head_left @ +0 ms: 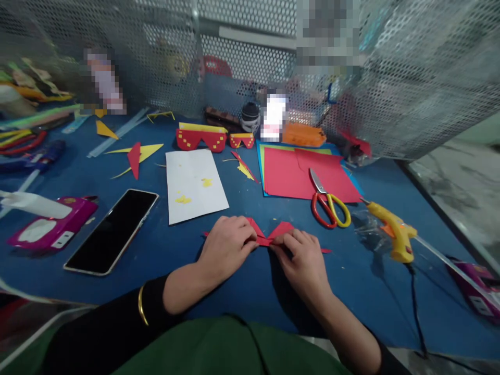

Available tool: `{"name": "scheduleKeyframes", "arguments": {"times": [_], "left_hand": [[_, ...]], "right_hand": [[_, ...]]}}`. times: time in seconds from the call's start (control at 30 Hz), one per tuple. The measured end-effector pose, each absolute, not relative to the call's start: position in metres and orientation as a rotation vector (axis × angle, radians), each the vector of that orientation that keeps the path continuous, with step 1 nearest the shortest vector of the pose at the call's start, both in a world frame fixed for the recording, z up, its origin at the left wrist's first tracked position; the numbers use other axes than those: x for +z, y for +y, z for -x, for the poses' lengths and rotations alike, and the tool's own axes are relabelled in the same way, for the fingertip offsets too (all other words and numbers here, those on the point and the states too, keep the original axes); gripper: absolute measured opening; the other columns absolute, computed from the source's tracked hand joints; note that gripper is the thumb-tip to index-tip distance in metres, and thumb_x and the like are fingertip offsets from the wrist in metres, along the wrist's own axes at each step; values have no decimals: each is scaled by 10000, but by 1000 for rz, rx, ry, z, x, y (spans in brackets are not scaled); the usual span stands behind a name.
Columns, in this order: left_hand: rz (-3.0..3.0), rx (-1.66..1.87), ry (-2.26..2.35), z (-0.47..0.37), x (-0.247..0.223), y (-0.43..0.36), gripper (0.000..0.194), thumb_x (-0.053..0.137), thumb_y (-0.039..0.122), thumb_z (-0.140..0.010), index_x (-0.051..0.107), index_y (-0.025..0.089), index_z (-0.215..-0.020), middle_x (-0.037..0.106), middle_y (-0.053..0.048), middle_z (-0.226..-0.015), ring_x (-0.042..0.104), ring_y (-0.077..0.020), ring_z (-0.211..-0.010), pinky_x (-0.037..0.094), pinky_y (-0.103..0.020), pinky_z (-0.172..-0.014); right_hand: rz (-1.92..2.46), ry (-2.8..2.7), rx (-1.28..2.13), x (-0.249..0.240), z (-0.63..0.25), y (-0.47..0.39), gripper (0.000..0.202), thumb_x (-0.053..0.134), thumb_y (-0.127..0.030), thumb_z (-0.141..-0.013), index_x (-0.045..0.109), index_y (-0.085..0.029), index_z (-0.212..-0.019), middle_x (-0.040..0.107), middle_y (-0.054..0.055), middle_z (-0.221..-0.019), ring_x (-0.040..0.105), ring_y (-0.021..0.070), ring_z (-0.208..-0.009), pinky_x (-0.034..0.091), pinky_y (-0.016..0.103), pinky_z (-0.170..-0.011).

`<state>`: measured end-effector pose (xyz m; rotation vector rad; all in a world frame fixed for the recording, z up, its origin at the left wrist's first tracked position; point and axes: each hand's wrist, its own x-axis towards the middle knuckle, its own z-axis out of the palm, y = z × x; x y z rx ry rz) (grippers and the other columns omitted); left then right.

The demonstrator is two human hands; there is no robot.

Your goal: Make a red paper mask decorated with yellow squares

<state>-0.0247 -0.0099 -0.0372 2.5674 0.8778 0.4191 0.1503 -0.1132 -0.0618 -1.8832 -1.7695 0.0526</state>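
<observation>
blurred, stretched edges; white glare; shadow near the right hand (302, 256)

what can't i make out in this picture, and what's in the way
All in the head view:
- Red paper: parts covered by the left hand and right hand, so whether the red tips beyond them join it is hidden.
- Lit screen: content lost to pixel blocks.
- Purple box at right: cut off by the picture's right edge.
- Black cord: its end lies out of frame.
</observation>
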Motion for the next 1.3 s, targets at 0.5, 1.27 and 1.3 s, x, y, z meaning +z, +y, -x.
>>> {"name": "scheduleKeyframes", "arguments": {"times": [0.5,1.27,1.3], "left_hand": [[-2746,424,780,29,-39,-18,123,622,233,-951,720,189,-890,713,-38,-933,644,-218,-880,442,-370,-752],[-3037,189,349,29,-47,-37,461,369,316,-1061,544,16,-1364,668,-201,-1248,642,-288,-1013,527,-436,-812],[-3030,159,361,29,-46,-36,476,353,336,-1064,536,34,-1383,665,-197,-1257,641,-287,-1011,523,-437,-814]], "right_hand": [[1888,-1793,-18,-63,-150,-116,105,622,-255,-948,697,-240,-877,710,2,-871,605,191,-823,345,356,-821],[1917,-2227,-306,-48,-138,-151,385,465,-351,-1035,612,-129,-1313,717,122,-1255,651,233,-1110,428,382,-985],[1936,-2223,-302,-48,-139,-151,383,464,-356,-1034,608,-147,-1321,713,113,-1271,655,227,-1116,432,377,-984]]}}
